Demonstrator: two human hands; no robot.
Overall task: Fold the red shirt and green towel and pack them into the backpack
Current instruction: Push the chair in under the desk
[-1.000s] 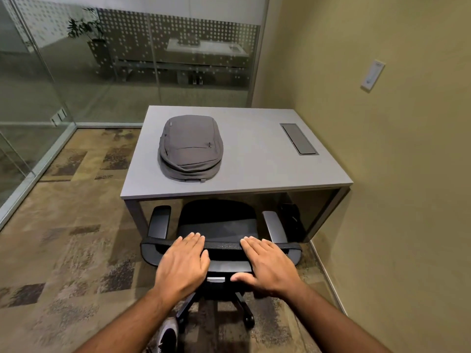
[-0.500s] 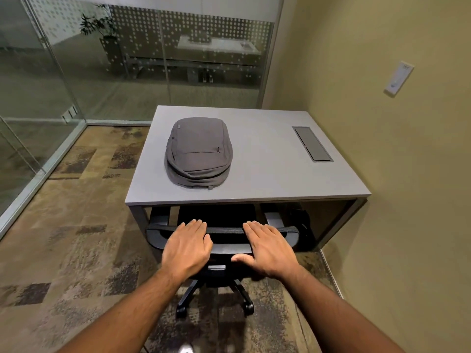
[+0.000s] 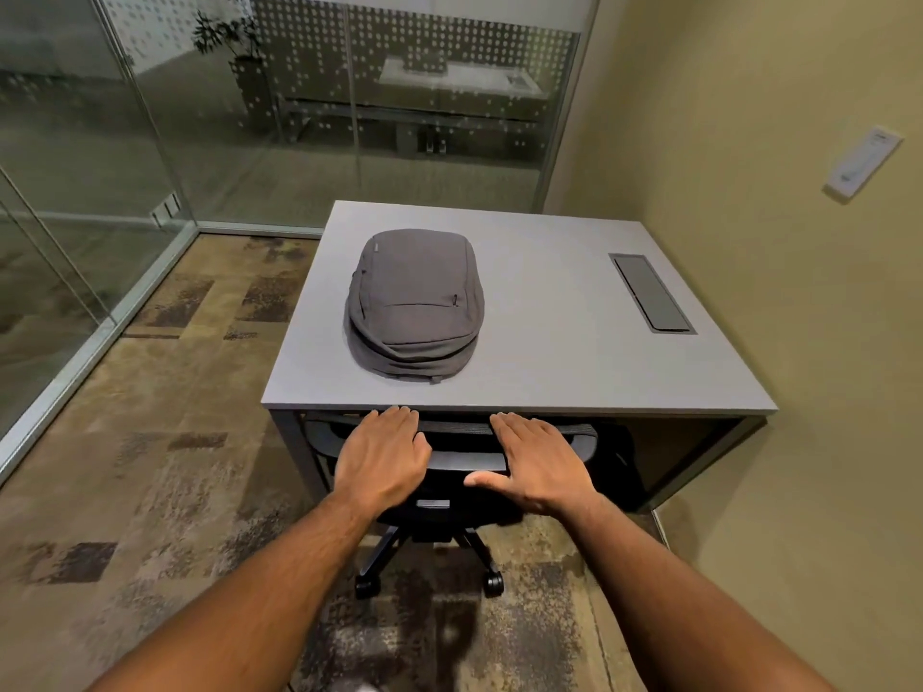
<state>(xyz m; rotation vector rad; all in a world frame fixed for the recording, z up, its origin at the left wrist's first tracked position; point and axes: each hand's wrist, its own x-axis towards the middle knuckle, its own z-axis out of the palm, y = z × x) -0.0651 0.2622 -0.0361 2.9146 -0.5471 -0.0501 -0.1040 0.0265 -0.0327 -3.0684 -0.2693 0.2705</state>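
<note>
Chair pushed under table | both hands flat (gripping nothing) | backpack beyond fingertips.

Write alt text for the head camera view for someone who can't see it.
Two bare hands, left hand and right hand, rest flat on the back of a black office chair tucked under a grey desk. A closed grey backpack lies flat on the desk; no shirt or towel is visible.

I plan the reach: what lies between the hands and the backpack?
Head view: only the chair top and bare table edge separate the left hand, right hand and backpack.
</note>
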